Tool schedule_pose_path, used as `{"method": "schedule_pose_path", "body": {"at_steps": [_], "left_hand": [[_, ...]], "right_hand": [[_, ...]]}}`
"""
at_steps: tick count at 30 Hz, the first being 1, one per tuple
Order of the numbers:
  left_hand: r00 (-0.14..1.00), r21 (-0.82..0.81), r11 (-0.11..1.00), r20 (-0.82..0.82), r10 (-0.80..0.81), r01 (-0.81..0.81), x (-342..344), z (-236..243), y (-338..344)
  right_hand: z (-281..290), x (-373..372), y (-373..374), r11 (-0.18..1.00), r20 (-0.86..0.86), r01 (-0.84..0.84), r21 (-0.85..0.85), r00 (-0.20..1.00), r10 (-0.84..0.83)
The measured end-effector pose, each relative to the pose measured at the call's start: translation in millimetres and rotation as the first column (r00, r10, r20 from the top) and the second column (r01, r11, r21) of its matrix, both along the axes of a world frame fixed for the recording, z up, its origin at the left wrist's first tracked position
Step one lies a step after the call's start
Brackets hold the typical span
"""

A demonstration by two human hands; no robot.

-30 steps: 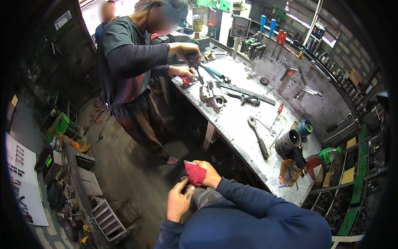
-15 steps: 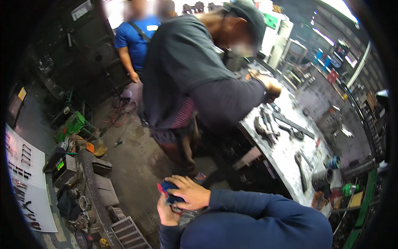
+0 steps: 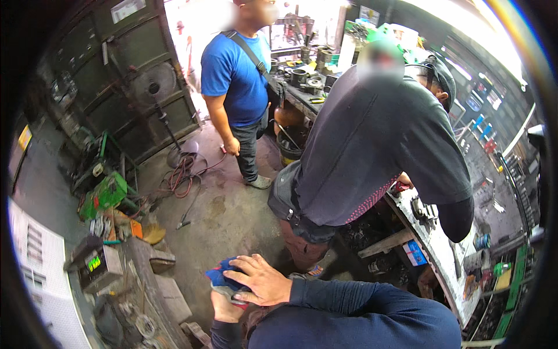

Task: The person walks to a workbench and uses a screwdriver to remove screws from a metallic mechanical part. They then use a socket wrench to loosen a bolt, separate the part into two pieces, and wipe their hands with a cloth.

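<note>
Low in the middle, my two hands are together on a bunched blue, red and grey cloth (image 3: 223, 273). My left hand (image 3: 225, 308) grips it from beneath, most of its fingers hidden behind the fabric. Across the top lies my right hand (image 3: 266, 281), its fingers curved over the bundle. Whether anything is wrapped inside, I cannot tell.
A co-worker in a dark grey shirt (image 3: 372, 145) leans over the metal workbench (image 3: 414, 224) at right. Farther back stands a person in blue (image 3: 235, 70). A pedestal fan (image 3: 154, 87), red hose (image 3: 180, 174) and digital display box (image 3: 96, 267) are at left.
My view has shifted. The grey-shirted co-worker now appears farther right, body turned more away, covering more of the bench. My hands stay on the cloth, which shows more blue and grey.
</note>
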State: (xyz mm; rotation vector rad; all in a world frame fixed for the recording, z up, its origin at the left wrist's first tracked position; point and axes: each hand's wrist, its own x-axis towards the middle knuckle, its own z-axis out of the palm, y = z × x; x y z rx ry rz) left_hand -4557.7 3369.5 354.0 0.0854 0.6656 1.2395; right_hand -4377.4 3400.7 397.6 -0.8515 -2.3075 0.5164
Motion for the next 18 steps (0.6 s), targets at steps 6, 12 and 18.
{"method": "schedule_pose_path", "body": {"at_steps": [6,12,18], "left_hand": [[0.9,-0.018,0.9,0.015,-0.436,0.436,-20.3,4.3,98.7],[0.622,-0.204,0.711,-0.364,-0.693,0.672,-55.1,-14.5,227.3],[0.458,-0.135,0.681,-0.644,-0.612,0.72,-77.1,-22.3,368.3]], "right_hand": [[-9.1,-16.9,100.9,0.955,0.05,0.208,-0.211,0.978,-0.202],[-29.7,-7.6,203.9,0.753,-0.098,0.535,-0.382,0.787,-0.609],[9.6,-8.0,261.1,0.661,0.017,0.553,-0.508,0.773,-0.634]]}}
